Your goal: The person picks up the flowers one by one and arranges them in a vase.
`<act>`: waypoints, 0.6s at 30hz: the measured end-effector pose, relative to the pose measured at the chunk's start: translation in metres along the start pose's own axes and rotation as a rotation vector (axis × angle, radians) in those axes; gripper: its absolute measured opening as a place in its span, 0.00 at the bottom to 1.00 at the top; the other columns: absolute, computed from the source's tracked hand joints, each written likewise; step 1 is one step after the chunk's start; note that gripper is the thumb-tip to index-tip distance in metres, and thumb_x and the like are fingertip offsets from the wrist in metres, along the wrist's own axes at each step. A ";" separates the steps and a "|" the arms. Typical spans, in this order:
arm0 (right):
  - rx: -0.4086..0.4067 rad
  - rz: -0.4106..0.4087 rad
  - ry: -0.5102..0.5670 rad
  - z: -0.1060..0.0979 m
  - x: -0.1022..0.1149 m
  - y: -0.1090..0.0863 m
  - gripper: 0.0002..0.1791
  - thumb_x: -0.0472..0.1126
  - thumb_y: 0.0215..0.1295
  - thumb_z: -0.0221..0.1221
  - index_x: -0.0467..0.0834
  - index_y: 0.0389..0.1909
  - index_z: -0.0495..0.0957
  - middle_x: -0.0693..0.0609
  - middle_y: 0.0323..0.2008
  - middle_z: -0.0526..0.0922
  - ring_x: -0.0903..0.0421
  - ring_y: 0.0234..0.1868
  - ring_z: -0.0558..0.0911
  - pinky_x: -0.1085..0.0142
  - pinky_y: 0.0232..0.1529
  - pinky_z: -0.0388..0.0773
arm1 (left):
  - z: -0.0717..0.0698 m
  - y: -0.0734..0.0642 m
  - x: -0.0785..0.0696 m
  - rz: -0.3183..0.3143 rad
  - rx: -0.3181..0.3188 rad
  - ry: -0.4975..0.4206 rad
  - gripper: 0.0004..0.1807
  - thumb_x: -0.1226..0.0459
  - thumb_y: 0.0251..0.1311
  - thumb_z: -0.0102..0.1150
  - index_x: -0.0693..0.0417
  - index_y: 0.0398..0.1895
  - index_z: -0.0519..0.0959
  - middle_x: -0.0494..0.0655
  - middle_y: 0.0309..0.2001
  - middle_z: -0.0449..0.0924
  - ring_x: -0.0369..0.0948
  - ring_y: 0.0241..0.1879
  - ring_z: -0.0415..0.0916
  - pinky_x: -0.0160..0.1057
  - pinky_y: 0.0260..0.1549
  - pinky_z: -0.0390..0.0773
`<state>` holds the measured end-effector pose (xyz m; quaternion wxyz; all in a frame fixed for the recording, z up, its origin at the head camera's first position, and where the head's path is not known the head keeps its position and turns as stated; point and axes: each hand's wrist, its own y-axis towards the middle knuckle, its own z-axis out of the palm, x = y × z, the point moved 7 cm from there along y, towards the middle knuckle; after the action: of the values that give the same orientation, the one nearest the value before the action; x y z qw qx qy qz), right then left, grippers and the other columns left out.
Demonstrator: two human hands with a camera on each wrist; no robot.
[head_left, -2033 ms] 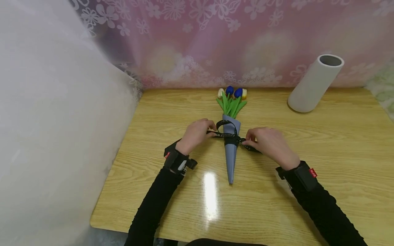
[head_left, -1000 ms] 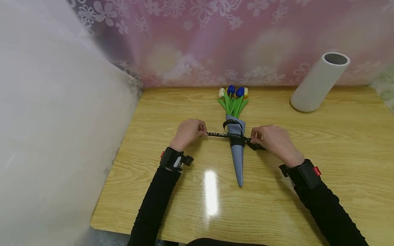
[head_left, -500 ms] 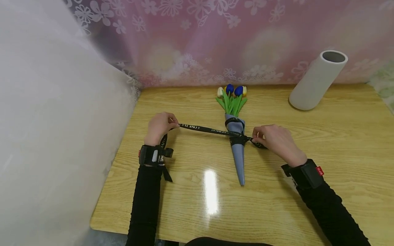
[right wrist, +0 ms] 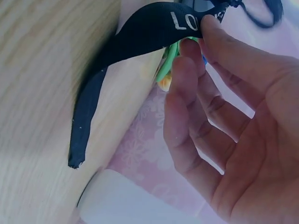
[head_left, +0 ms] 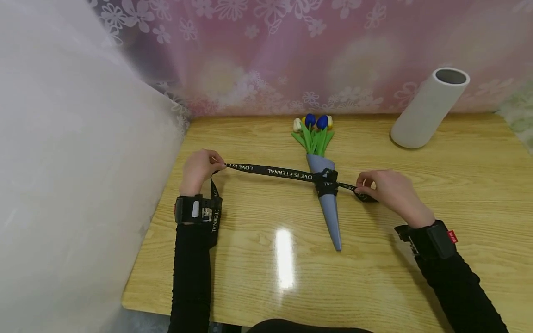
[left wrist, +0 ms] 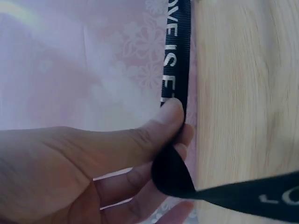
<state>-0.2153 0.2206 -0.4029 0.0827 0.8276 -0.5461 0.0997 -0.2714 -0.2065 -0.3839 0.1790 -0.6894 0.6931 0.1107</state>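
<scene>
- The left hand (head_left: 198, 170) pinched a black ribbon (head_left: 275, 171) between thumb and bent fingers, the tips closed on the band; the left wrist view showed the ribbon folding over below the thumb.
- The right hand (head_left: 393, 192) pinched the ribbon's other side between thumb and fingertips, its remaining fingers bent with gaps between them.
- Between the hands, the ribbon ran in a long stretch from the left hand to the cone, with a short stretch to the right hand; white lettering on it read "LOVE IS ETERNAL".
- A slim blue-grey cone (head_left: 331, 217) lay on the wooden surface (head_left: 366, 282), nearer the right hand, its narrow end toward the person; the ribbon wrapped around its upper part and bunched there.
- Green leaves (head_left: 319, 141) and tulips (head_left: 310, 120) in blue, white and yellow stuck out of the cone's wide end, pointing toward the back edge.
- A loose length of ribbon hung by the left wrist; past the right hand, another tail ended in a cut tip, seen in the right wrist view.
- A white vase (head_left: 426, 111) stood at the right rear, well apart from the cone, before a pink floral cloth (head_left: 283, 69).
- Black sleeves (head_left: 191, 277) covered both forearms.
</scene>
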 end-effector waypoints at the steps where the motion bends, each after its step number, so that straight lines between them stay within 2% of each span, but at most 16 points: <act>1: 0.004 -0.002 0.005 0.001 -0.002 -0.001 0.04 0.45 0.66 0.67 0.49 0.35 0.83 0.52 0.31 0.85 0.59 0.19 0.68 0.65 0.19 0.59 | 0.000 -0.001 -0.001 -0.007 -0.003 0.010 0.09 0.59 0.67 0.67 0.55 0.41 0.86 0.57 0.40 0.86 0.52 0.35 0.80 0.48 0.34 0.78; 4: 0.012 -0.013 0.017 0.004 -0.003 0.000 0.04 0.45 0.67 0.67 0.50 0.35 0.83 0.53 0.31 0.84 0.59 0.19 0.68 0.65 0.20 0.59 | 0.004 -0.003 -0.013 0.028 0.023 0.023 0.13 0.58 0.66 0.67 0.57 0.47 0.85 0.57 0.44 0.85 0.53 0.40 0.81 0.49 0.39 0.79; 6: 0.010 -0.019 0.024 0.004 0.000 0.003 0.05 0.45 0.67 0.67 0.49 0.36 0.83 0.53 0.32 0.85 0.59 0.20 0.69 0.65 0.20 0.60 | 0.011 -0.002 -0.028 0.094 0.039 -0.006 0.17 0.57 0.66 0.67 0.57 0.53 0.83 0.58 0.50 0.84 0.54 0.48 0.80 0.51 0.47 0.79; 8: -0.006 -0.029 0.027 0.004 0.003 0.005 0.08 0.45 0.66 0.68 0.47 0.40 0.83 0.51 0.35 0.85 0.58 0.21 0.71 0.64 0.22 0.63 | 0.022 0.001 -0.050 0.176 0.051 -0.053 0.21 0.56 0.67 0.66 0.58 0.58 0.81 0.58 0.56 0.81 0.54 0.55 0.78 0.51 0.54 0.77; 10: -0.027 -0.041 0.038 0.002 0.008 0.007 0.13 0.46 0.65 0.69 0.44 0.45 0.83 0.48 0.38 0.85 0.56 0.24 0.74 0.63 0.23 0.66 | 0.037 0.003 -0.075 0.263 0.048 -0.102 0.21 0.57 0.69 0.64 0.57 0.60 0.80 0.57 0.59 0.80 0.54 0.58 0.76 0.51 0.58 0.75; 13: -0.053 -0.067 0.059 0.001 0.018 0.012 0.17 0.46 0.64 0.69 0.43 0.49 0.82 0.46 0.40 0.86 0.56 0.25 0.76 0.63 0.24 0.68 | 0.064 0.004 -0.114 0.397 0.058 -0.107 0.19 0.60 0.72 0.60 0.54 0.63 0.79 0.53 0.62 0.78 0.50 0.61 0.76 0.48 0.61 0.75; 16: -0.048 -0.075 0.073 0.003 0.025 0.018 0.11 0.44 0.65 0.68 0.44 0.45 0.83 0.49 0.36 0.87 0.59 0.21 0.73 0.64 0.21 0.64 | 0.092 -0.001 -0.150 0.545 0.095 -0.053 0.21 0.63 0.74 0.56 0.51 0.68 0.75 0.50 0.67 0.75 0.48 0.65 0.73 0.45 0.66 0.70; 18: -0.042 -0.082 0.073 0.004 0.029 0.021 0.08 0.43 0.66 0.68 0.45 0.42 0.84 0.50 0.34 0.87 0.61 0.19 0.71 0.65 0.20 0.63 | 0.106 -0.004 -0.168 0.624 0.116 -0.015 0.22 0.66 0.75 0.55 0.49 0.70 0.73 0.49 0.69 0.72 0.47 0.69 0.69 0.42 0.70 0.66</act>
<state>-0.2236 0.1855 -0.3991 0.1240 0.8432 -0.5103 0.1150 -0.2594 -0.0101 -0.4132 0.1806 -0.4312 0.8750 0.1258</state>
